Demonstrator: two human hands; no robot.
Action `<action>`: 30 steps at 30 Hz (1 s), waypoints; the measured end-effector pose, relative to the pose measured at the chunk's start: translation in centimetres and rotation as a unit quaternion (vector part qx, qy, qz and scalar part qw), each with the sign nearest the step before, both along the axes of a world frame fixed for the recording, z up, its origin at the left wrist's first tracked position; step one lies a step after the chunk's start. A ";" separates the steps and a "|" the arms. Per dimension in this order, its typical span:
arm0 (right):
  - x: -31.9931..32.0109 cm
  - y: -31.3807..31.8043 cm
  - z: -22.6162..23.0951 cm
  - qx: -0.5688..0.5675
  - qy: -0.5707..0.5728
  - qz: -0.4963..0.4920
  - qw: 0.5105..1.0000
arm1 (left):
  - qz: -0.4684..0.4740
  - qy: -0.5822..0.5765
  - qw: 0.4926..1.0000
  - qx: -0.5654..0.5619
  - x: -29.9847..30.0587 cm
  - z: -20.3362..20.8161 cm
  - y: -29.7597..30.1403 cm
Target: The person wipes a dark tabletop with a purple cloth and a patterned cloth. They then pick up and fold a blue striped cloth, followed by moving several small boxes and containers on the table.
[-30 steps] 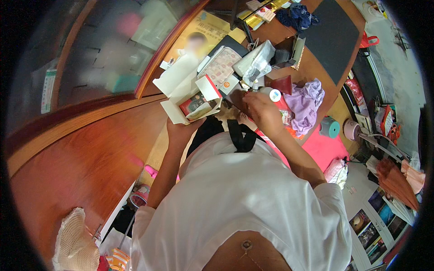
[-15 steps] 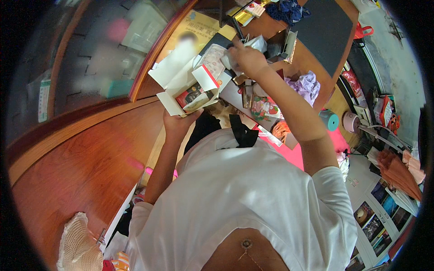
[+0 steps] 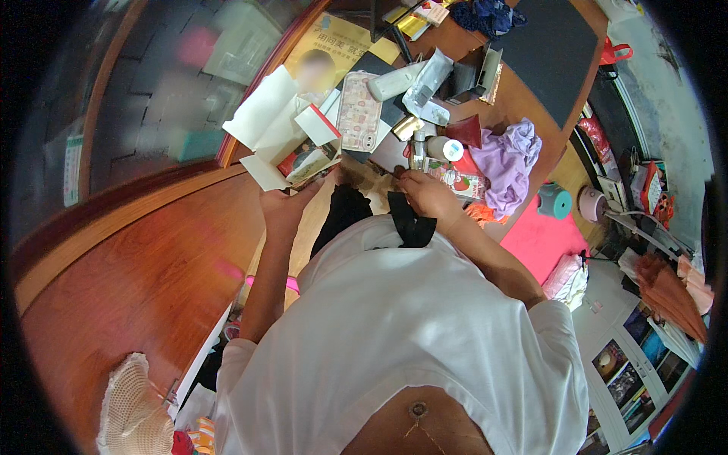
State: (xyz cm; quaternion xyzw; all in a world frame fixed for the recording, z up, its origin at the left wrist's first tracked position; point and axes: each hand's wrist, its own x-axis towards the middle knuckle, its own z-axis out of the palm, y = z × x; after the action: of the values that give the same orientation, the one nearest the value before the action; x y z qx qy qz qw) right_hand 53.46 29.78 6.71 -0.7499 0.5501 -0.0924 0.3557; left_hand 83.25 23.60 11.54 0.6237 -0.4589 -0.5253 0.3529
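Note:
My left hand (image 3: 285, 209) grips the underside of an open white cardboard box (image 3: 262, 173), whose flaps stand up; a red and dark printed item (image 3: 302, 159) shows inside. My right hand (image 3: 434, 199) is at the table's near edge with its fingers curled in; what they hold, if anything, I cannot make out. Close beside it are a strawberry-printed packet (image 3: 458, 179), a white-capped jar (image 3: 449, 150) and a small glass bottle (image 3: 418, 149). Farther back lie a phone in a patterned case (image 3: 358, 112), a white rounded device (image 3: 396, 81) and a clear-and-silver package (image 3: 431, 80).
A purple cloth (image 3: 509, 168) lies at the table's right side, near a dark open box (image 3: 464, 80). A yellow printed sheet (image 3: 334, 45) is at the back left, by the glass cabinet (image 3: 174, 83). A teal-topped round item (image 3: 560, 205) stands right of the table.
My right hand has drawn back from the white device and silver package to the table's near edge, leaving both on the table. My left hand and the box have shifted slightly left.

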 end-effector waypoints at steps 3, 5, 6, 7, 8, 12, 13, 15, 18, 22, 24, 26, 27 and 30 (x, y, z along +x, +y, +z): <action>0.5 -0.5 0.0 -0.043 -0.069 -0.053 0.995 | 0.012 0.027 1.000 -0.005 0.5 -0.1 -0.2; 0.7 -1.4 0.2 -0.038 -0.053 -0.062 0.996 | 0.021 0.049 0.999 -0.006 0.8 -0.8 -0.3; 0.9 -1.8 0.3 -0.035 -0.046 -0.065 0.996 | 0.027 0.059 0.998 -0.007 0.9 -0.8 -0.4; 0.9 -2.2 0.6 -0.050 -0.048 -0.062 0.996 | 0.025 0.064 0.998 -0.010 1.0 -0.7 -0.5; 0.9 -2.5 0.9 -0.064 -0.050 -0.060 0.995 | 0.024 0.070 0.997 -0.014 1.1 -0.4 -0.5; 0.9 -2.5 0.5 -0.048 -0.058 -0.067 0.995 | 0.044 0.049 0.998 0.004 1.5 0.9 -0.4; 1.0 -2.3 0.3 -0.051 -0.060 -0.066 0.995 | 0.052 0.053 0.997 0.006 1.8 0.8 -0.4; 1.2 -2.1 0.0 -0.055 -0.061 -0.063 0.995 | 0.068 0.064 0.996 0.011 2.5 0.3 -0.2; 1.1 -2.2 0.2 -0.002 -0.043 -0.069 0.997 | 0.070 0.040 0.996 0.029 3.5 -0.2 0.1; 0.6 -2.0 0.1 -0.025 -0.052 -0.100 0.993 | 0.059 -0.012 0.998 0.030 2.8 0.4 0.5; 0.6 -1.8 0.5 -0.054 -0.071 -0.108 0.990 | 0.054 -0.008 0.998 0.004 2.4 -0.1 1.0; 0.3 -1.3 1.6 -0.088 -0.093 -0.131 0.983 | 0.043 0.024 0.999 -0.001 1.5 -0.2 1.3; 0.2 -0.9 2.2 -0.105 -0.106 -0.143 0.979 | 0.036 0.039 0.999 -0.004 1.2 -0.2 1.3; -0.7 0.2 3.8 -0.145 -0.106 -0.183 0.967 | 0.012 0.013 1.000 -0.008 0.2 -1.1 1.6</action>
State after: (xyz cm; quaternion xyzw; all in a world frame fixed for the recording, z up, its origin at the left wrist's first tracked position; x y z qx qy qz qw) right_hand 52.76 29.97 10.53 -0.6662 0.6175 -0.3140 0.2763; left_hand 83.44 25.24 10.49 0.6197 -0.4508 -0.5252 0.3700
